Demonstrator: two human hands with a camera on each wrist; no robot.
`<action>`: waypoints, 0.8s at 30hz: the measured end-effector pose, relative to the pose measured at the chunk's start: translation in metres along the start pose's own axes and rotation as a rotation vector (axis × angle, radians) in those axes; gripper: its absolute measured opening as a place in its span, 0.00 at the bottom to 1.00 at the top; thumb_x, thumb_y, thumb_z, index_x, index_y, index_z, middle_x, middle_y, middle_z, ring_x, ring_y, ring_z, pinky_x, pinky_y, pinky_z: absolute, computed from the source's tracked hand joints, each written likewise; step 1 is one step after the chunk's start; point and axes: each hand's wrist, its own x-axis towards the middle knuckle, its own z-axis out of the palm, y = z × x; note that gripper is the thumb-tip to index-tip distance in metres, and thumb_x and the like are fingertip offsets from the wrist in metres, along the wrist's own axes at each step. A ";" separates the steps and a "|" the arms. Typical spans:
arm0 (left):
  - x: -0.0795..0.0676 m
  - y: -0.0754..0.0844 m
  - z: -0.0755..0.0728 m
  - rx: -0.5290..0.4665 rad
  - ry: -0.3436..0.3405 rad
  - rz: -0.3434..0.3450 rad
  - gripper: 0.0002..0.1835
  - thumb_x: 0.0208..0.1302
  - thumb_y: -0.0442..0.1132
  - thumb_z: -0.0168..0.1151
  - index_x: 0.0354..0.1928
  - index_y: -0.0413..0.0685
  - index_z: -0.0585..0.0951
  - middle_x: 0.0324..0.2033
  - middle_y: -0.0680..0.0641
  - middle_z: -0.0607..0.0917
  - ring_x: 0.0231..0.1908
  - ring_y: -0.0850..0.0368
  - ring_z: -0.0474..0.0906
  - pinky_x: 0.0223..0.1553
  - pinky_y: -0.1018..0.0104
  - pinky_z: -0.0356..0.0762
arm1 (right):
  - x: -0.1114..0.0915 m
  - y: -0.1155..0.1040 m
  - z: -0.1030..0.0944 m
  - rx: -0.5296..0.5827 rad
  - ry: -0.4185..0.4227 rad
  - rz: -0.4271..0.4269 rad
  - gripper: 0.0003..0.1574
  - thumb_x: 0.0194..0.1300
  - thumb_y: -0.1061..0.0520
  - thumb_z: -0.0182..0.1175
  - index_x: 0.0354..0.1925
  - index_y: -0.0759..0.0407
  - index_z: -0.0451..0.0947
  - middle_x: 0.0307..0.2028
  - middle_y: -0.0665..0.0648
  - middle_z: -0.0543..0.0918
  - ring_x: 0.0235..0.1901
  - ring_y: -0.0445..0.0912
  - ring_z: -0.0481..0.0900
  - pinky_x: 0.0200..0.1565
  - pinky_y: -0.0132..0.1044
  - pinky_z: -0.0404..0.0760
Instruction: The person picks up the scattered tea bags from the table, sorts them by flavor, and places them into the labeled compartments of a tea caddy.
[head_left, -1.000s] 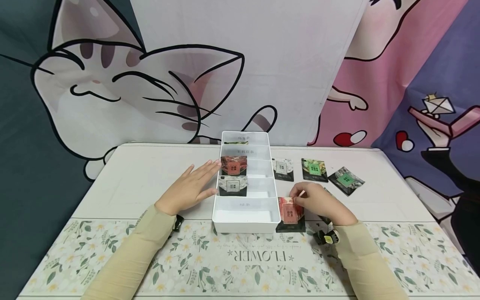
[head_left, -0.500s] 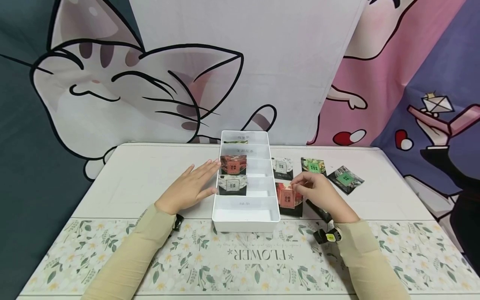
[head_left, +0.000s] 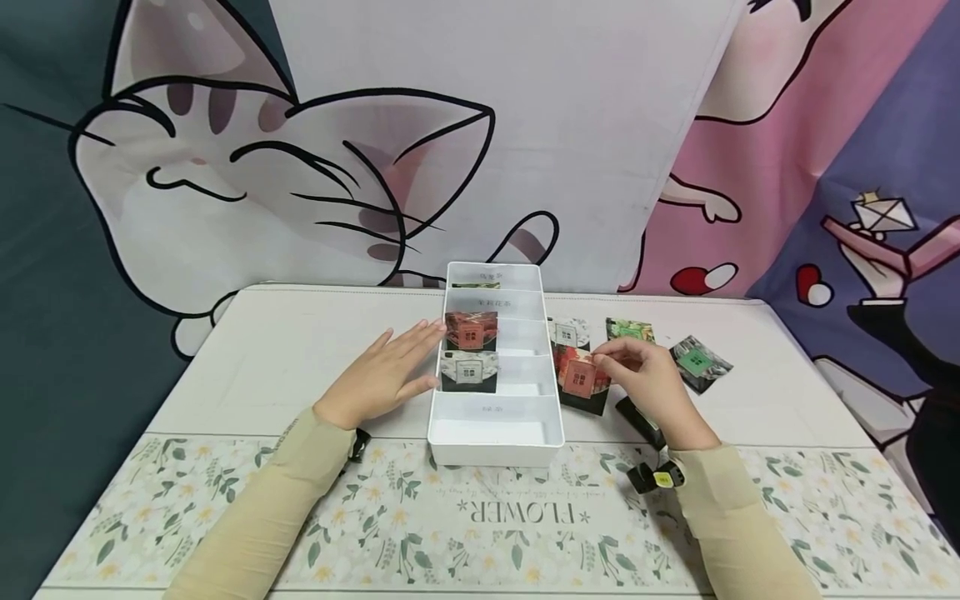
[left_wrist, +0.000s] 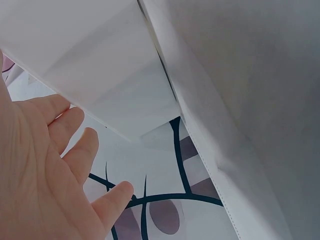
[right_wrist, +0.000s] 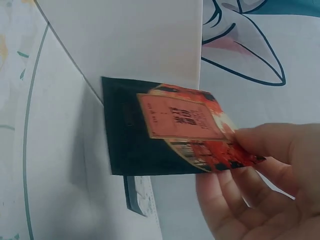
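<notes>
Red-and-black flat square sachet (head_left: 580, 379) pinched beside the long white plastic tray (head_left: 495, 455)

And it's the right hand (head_left: 647, 379) with the action: thumb and curled fingers nip the sachet at its far right corner, just outside the tray's right edge, and it looks lifted off the worktop (head_left: 292, 350). Over at the tray's left edge, the left hand (head_left: 382, 375) has its fingers extended, thumb apart, nothing in hold; whether the tips truly touch, I can't tell.

Score so far, judging by how things lie: three in. There's a grey-white square sachet (head_left: 469, 372) second from the tray's near edge, a dark red square sachet (head_left: 471, 333) in the middle compartment, and a thin green packet (head_left: 476, 286) at the far edge, only its top showing.

Left to handle, I'd say, besides the one held: a white-and-black sachet (head_left: 570, 332), partly hidden; a green-and-yellow sachet (head_left: 628, 331) towards the worktop's back edge; and a green-and-grey sachet (head_left: 701, 363) lying askew, furthest right. About halfway, then, at a guess.

Look at that wrapper! Thin, black at one end, fiery red print, salmon label framed in gold, seemingly stiff enough to keep its square. Smooth tray, rounded corners, straight dividers; a flowered band (head_left: 525, 550) dresses the worktop's near edge.
</notes>
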 end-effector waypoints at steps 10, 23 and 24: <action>0.000 -0.001 0.000 0.013 0.005 0.022 0.40 0.78 0.61 0.46 0.82 0.52 0.50 0.80 0.49 0.51 0.78 0.48 0.48 0.77 0.42 0.40 | 0.004 -0.002 0.001 0.101 0.182 0.002 0.16 0.73 0.51 0.64 0.48 0.63 0.84 0.39 0.53 0.88 0.36 0.35 0.84 0.37 0.25 0.83; 0.000 0.001 -0.002 0.030 0.004 0.027 0.40 0.77 0.59 0.49 0.81 0.49 0.50 0.80 0.48 0.52 0.78 0.47 0.48 0.77 0.42 0.41 | 0.018 -0.028 -0.008 0.193 0.343 -0.030 0.17 0.72 0.51 0.64 0.47 0.65 0.83 0.37 0.44 0.86 0.37 0.38 0.81 0.39 0.23 0.80; 0.000 0.002 -0.003 0.033 0.004 0.028 0.40 0.77 0.59 0.48 0.81 0.49 0.50 0.80 0.48 0.52 0.78 0.47 0.48 0.77 0.42 0.41 | 0.019 -0.030 -0.009 0.190 0.349 -0.040 0.16 0.72 0.52 0.64 0.47 0.64 0.83 0.37 0.44 0.86 0.38 0.37 0.81 0.40 0.23 0.80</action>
